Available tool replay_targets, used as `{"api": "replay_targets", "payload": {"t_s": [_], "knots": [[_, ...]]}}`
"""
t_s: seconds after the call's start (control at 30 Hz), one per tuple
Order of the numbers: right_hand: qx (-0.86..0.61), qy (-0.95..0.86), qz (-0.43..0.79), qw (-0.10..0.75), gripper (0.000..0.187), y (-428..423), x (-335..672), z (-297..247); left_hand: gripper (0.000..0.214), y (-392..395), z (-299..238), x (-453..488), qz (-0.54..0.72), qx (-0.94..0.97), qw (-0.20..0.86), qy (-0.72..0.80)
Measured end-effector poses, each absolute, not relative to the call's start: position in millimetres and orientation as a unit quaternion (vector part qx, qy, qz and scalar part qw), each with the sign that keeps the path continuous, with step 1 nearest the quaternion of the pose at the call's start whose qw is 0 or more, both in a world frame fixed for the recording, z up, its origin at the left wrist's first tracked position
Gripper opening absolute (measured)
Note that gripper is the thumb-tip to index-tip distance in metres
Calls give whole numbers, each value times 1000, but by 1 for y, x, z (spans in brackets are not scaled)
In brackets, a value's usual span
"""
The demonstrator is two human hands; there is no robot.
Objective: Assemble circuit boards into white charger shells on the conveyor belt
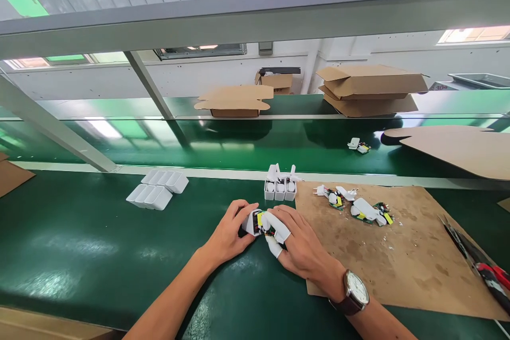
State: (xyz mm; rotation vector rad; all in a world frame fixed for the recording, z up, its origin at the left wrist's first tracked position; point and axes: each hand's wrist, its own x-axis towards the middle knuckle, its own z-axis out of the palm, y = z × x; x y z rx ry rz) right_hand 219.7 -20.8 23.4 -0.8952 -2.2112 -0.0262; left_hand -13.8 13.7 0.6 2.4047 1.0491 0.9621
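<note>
Both my hands meet at the middle of the green table over one small part. My left hand (231, 231) is closed round a white charger housing (252, 221). My right hand (300, 247), with white finger cots on two fingers and a wristwatch (354, 292) on its wrist, pinches the circuit board (266, 226) with yellow and red parts that sticks out of the housing. The board sits partly inside the housing.
Several white housings (157, 190) lie at the left. Three upright housings with plugs (280, 187) stand just behind my hands. Loose boards and plug parts (354, 205) lie on a brown cardboard sheet (398, 255). Pliers with red handles (482, 268) are at the right. Cardboard boxes (370, 87) sit beyond the belt.
</note>
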Motion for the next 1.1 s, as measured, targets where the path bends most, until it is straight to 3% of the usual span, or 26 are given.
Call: {"api": "replay_targets", "payload": {"t_s": [0.7,1.1], "knots": [[-353,-864,1,359,62,-20,222,23,58,13,1,-14,310,846,197,387],[-337,-874,33,350,59,-20,218,23,68,10,-2,-7,329,849,201,361]]}}
